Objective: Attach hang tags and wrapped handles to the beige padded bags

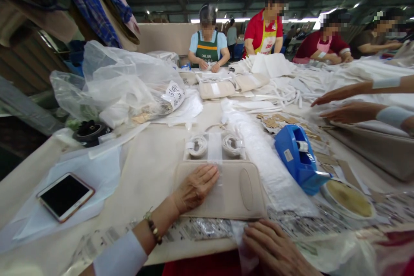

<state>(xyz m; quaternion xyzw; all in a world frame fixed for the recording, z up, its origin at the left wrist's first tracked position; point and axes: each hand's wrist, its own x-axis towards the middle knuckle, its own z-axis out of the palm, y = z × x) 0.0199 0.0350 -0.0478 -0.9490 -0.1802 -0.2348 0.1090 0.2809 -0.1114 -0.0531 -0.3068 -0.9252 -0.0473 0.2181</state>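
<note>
My left hand lies flat, fingers together, on a beige fabric pad with an oval slot, wrapped in clear film. Above the pad sit two coiled white straps under the same film. My right hand rests at the table's near edge, fingers curled on the lower end of the clear plastic wrap; whether it pinches the plastic I cannot tell for sure.
A blue tape dispenser and a round tin stand to the right. A phone lies left on white sheets. Clear plastic bags pile up at back left. Another person's hands reach in from the right; several workers sit across the table.
</note>
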